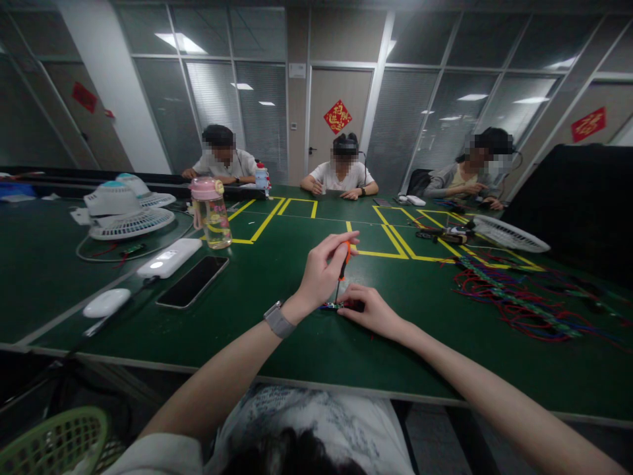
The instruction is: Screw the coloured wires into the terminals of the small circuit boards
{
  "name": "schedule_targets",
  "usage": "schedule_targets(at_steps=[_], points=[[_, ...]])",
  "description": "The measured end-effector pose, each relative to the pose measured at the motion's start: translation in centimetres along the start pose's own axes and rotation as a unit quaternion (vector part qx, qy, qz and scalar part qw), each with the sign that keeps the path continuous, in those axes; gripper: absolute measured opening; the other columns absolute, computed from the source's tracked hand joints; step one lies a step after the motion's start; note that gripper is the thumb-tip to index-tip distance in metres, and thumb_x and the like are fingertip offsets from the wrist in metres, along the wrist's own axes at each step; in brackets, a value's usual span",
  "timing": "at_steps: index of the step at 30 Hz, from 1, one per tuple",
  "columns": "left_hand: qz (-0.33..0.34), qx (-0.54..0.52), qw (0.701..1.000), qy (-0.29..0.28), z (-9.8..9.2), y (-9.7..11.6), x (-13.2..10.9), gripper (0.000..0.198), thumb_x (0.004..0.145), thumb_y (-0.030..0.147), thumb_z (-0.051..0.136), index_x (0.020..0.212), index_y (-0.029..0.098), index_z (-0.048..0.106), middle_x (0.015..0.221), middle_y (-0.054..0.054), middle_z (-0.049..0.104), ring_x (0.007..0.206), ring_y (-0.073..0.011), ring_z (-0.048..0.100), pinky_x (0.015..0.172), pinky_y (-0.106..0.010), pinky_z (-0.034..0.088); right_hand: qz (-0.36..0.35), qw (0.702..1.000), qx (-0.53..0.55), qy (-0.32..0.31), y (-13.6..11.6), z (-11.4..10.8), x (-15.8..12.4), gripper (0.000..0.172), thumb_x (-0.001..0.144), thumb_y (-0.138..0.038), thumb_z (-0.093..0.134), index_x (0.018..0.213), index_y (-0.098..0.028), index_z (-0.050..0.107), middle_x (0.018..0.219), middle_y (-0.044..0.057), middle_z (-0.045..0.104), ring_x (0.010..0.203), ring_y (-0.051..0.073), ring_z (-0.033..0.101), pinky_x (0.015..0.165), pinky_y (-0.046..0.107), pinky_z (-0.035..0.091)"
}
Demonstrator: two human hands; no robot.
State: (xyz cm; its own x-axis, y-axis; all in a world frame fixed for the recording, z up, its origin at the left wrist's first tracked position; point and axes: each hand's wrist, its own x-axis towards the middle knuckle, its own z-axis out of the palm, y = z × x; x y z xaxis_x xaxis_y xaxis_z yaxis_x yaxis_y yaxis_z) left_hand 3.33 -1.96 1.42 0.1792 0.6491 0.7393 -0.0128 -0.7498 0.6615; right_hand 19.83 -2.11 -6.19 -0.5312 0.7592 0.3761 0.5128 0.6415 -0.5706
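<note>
My left hand point(322, 267), with a watch on its wrist, is closed round the orange and black handle of a screwdriver point(342, 269). The screwdriver stands nearly upright, its shaft pointing down at a small circuit board point(330, 306) on the green table. My right hand point(368, 309) rests on the table with its fingers closed on the board's right end. Part of the board is hidden under those fingers, and I cannot make out the exact spot the tip touches.
A phone point(194, 282), a white power strip point(171, 257) and a pink-lidded bottle point(211, 214) stand at left, with fan parts point(132, 223) beyond. Wired circuit boards point(514, 297) are heaped at right. Several people sit across the table, and a green basket point(59, 442) is below left.
</note>
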Motion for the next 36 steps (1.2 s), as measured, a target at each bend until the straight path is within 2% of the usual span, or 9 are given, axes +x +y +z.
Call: schedule_targets(at_steps=[2, 6, 11, 14, 20, 25, 28, 33, 36], points=[[-0.002, -0.006, 1.0, 0.002, 0.08, -0.11, 0.0, 0.026, 0.094, 0.024, 0.049, 0.113, 0.021, 0.066, 0.101, -0.006, 0.065, 0.086, -0.014, 0.063, 0.079, -0.028, 0.051, 0.0, 1.0, 0.0, 0.001, 0.0, 0.01, -0.01, 0.011, 0.081, -0.024, 0.067, 0.09, -0.018, 0.072, 0.077, 0.002, 0.058, 0.067, 0.013, 0.056, 0.063, 0.026, 0.046], [0.018, 0.078, 0.996, 0.039, 0.02, 0.1, 0.01, 0.014, 0.086, 0.027, 0.063, 0.095, 0.022, 0.072, 0.091, -0.003, 0.057, 0.086, -0.014, 0.058, 0.076, -0.025, 0.049, 0.001, 1.0, -0.003, 0.006, -0.01, 0.03, 0.0, 0.011, 0.081, -0.024, 0.068, 0.089, -0.018, 0.073, 0.077, 0.002, 0.059, 0.067, 0.014, 0.056, 0.064, 0.027, 0.046], [0.013, 0.058, 0.998, 0.024, -0.04, 0.23, 0.08, 0.029, 0.095, 0.022, 0.044, 0.106, 0.023, 0.071, 0.109, -0.006, 0.058, 0.102, -0.016, 0.058, 0.091, -0.03, 0.047, 0.002, 1.0, -0.001, 0.003, -0.13, -0.04, 0.02, 0.011, 0.081, -0.024, 0.067, 0.088, -0.018, 0.073, 0.077, 0.002, 0.059, 0.066, 0.013, 0.056, 0.062, 0.026, 0.046], [-0.006, -0.011, 1.0, -0.003, 0.12, -0.02, 0.0, 0.03, 0.096, 0.023, 0.043, 0.117, 0.021, 0.065, 0.108, -0.007, 0.065, 0.091, -0.0149, 0.063, 0.081, -0.029, 0.051, 0.004, 1.0, -0.004, 0.0, -0.24, -0.11, 0.02, 0.011, 0.081, -0.023, 0.067, 0.088, -0.017, 0.072, 0.076, 0.002, 0.059, 0.066, 0.014, 0.056, 0.062, 0.026, 0.046], [0.022, 0.085, 0.995, 0.04, 0.07, 0.01, -0.04, 0.016, 0.085, 0.03, 0.064, 0.095, 0.022, 0.073, 0.092, -0.004, 0.058, 0.085, -0.014, 0.058, 0.074, -0.025, 0.049, 0.003, 1.0, -0.005, -0.002, -0.19, -0.11, 0.02, 0.011, 0.081, -0.024, 0.067, 0.089, -0.018, 0.072, 0.077, 0.002, 0.059, 0.068, 0.014, 0.056, 0.064, 0.027, 0.046], [0.016, 0.049, 0.999, 0.012, 0.03, 0.1, 0.02, 0.03, 0.096, 0.023, 0.043, 0.11, 0.023, 0.069, 0.11, -0.006, 0.062, 0.102, -0.0167, 0.06, 0.092, -0.031, 0.048, 0.001, 1.0, -0.003, 0.001, -0.15, -0.09, 0.0, 0.011, 0.081, -0.024, 0.067, 0.089, -0.018, 0.072, 0.076, 0.002, 0.058, 0.066, 0.013, 0.055, 0.062, 0.026, 0.045], [-0.004, -0.004, 1.0, -0.002, 0.18, -0.11, -0.06, 0.029, 0.095, 0.023, 0.045, 0.117, 0.022, 0.065, 0.106, -0.006, 0.067, 0.091, -0.0151, 0.065, 0.083, -0.029, 0.052, 0.003, 1.0, -0.002, -0.001, -0.21, -0.09, 0.0, 0.011, 0.081, -0.023, 0.067, 0.089, -0.017, 0.072, 0.077, 0.002, 0.059, 0.067, 0.014, 0.056, 0.063, 0.026, 0.046], [0.013, 0.067, 0.997, 0.041, 0.08, -0.18, -0.15, 0.017, 0.087, 0.03, 0.061, 0.097, 0.021, 0.072, 0.096, -0.005, 0.061, 0.088, -0.0144, 0.061, 0.073, -0.024, 0.051, 0.008, 1.0, 0.001, -0.003, -0.26, -0.1, -0.01, 0.01, 0.081, -0.022, 0.067, 0.088, -0.017, 0.072, 0.078, 0.003, 0.059, 0.068, 0.014, 0.057, 0.064, 0.027, 0.046], [0.009, 0.068, 0.997, 0.037, -0.05, -0.05, -0.1, 0.024, 0.093, 0.028, 0.05, 0.101, 0.022, 0.072, 0.103, -0.006, 0.062, 0.095, -0.0154, 0.06, 0.08, -0.026, 0.051, 0.012, 1.0, 0.002, -0.007, -0.32, -0.13, 0.0, 0.011, 0.081, -0.022, 0.067, 0.089, -0.017, 0.072, 0.078, 0.003, 0.06, 0.068, 0.014, 0.057, 0.064, 0.027, 0.047]])
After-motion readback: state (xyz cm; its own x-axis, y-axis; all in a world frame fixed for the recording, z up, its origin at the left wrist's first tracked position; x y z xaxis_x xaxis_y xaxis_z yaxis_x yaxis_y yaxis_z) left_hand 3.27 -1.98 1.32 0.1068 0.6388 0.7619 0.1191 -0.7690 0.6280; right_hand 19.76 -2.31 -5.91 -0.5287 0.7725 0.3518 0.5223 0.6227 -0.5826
